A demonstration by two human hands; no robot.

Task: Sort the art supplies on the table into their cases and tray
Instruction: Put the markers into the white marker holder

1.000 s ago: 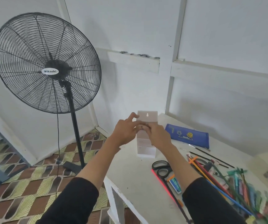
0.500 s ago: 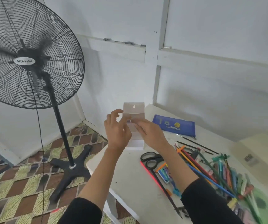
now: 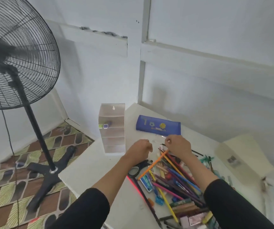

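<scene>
Since pencils (image 3: 171, 172) beside the clear case (image 3: 112, 129) look light, stiff, rollable, pinch mid-shaft; left hand (image 3: 139, 148) fingers curl loosely, empty; whether right hand (image 3: 179, 145) holds anything, I cannot tell.

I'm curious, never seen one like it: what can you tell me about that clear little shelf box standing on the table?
The clear shelf box looks like see-through plastic, tall and narrow, with a keyhole hanging slot in its back panel and several stacked open tiers. It stands upright near the table's far left corner. The top tier holds a small green piece and a purple piece; the lower tiers look empty. The left hand is near but apart.
</scene>
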